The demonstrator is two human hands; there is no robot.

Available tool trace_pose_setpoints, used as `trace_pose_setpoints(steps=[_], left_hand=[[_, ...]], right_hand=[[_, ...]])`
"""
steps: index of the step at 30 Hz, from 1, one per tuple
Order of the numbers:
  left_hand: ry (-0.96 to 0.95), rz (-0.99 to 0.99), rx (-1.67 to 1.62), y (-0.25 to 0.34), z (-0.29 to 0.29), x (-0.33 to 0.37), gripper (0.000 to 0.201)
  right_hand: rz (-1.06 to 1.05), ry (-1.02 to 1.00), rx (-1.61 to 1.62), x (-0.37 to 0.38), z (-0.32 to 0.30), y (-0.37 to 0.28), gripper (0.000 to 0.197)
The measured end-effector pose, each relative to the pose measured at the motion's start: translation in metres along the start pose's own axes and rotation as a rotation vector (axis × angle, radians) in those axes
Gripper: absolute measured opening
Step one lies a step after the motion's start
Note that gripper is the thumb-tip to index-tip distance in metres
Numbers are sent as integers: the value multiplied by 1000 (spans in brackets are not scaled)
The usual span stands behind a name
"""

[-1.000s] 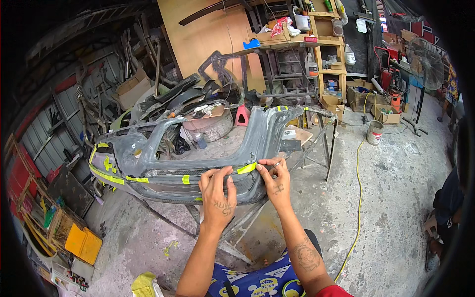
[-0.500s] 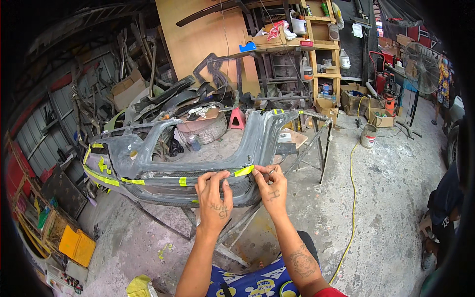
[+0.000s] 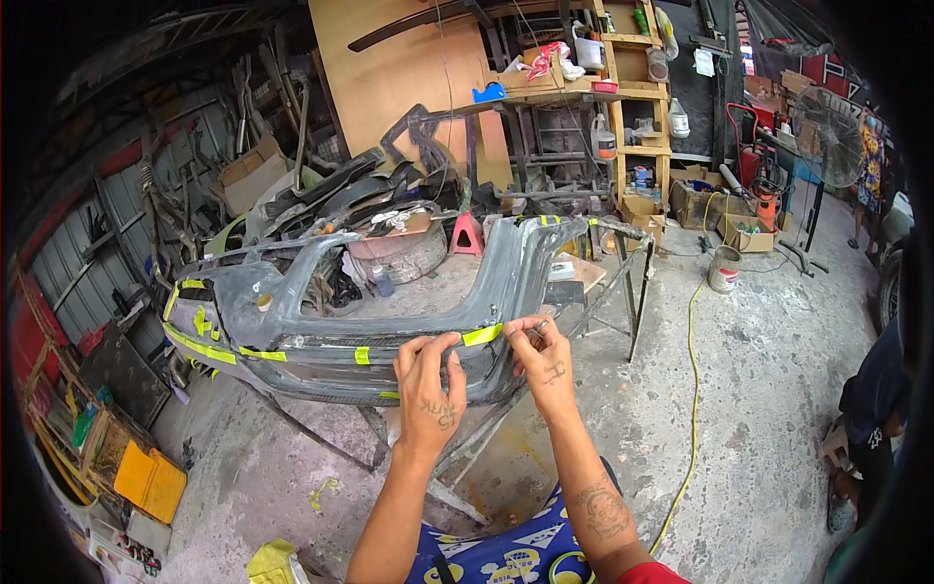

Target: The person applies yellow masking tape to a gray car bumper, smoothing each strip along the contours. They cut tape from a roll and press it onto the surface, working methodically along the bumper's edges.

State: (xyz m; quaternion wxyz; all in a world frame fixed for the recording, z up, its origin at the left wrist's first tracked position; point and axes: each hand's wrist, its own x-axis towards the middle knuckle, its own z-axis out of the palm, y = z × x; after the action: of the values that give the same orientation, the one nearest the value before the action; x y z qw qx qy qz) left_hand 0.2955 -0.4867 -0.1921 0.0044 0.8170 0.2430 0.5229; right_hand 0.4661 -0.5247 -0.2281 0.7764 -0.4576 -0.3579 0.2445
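In front of me a grey, sanded vehicle bumper (image 3: pixel 389 323) lies across a metal stand, with several strips of yellow-green tape along its edge. One short tape strip (image 3: pixel 483 336) slants over the near right corner. My right hand (image 3: pixel 547 368) pinches this strip's right end between thumb and fingertips. At the strip's left end is my left hand (image 3: pixel 430 391), its fingers bent and its thumb apart from the index finger; the fingertips are close to the tape, and whether they touch it is unclear. Another tape piece (image 3: pixel 362 355) sits on the bumper left of that hand.
Metal stand legs (image 3: pixel 637 311) angle out at the right. A yellow cable (image 3: pixel 692 389) runs along the concrete floor past a can (image 3: pixel 724 269). Car parts (image 3: pixel 360 190) are heaped behind the bumper. A seated person (image 3: pixel 876 399) is at the right edge, a yellow container (image 3: pixel 150 482) at left.
Both hands have shifted slightly right in the picture. My right hand has turned a little, its fingers still on the tape's end. The strip has hardly moved.
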Motion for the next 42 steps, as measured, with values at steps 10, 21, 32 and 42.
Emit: trace_pose_setpoints(steps=[10,21,32,42], left_hand=[[-1,-30,-7,-1,2,-1,27],[3,-39,-30,-5,2,-4,28],[-7,-22,-34,-5,1,-3,28],[43,-135,-59,3,7,3,28]], right_hand=[[-275,81,-312,1,2,5,20],[-189,-48,-165,3,1,1,17],[-239,-80,-92,-4,-1,10,11],[-135,-33,3,0,1,8,20]])
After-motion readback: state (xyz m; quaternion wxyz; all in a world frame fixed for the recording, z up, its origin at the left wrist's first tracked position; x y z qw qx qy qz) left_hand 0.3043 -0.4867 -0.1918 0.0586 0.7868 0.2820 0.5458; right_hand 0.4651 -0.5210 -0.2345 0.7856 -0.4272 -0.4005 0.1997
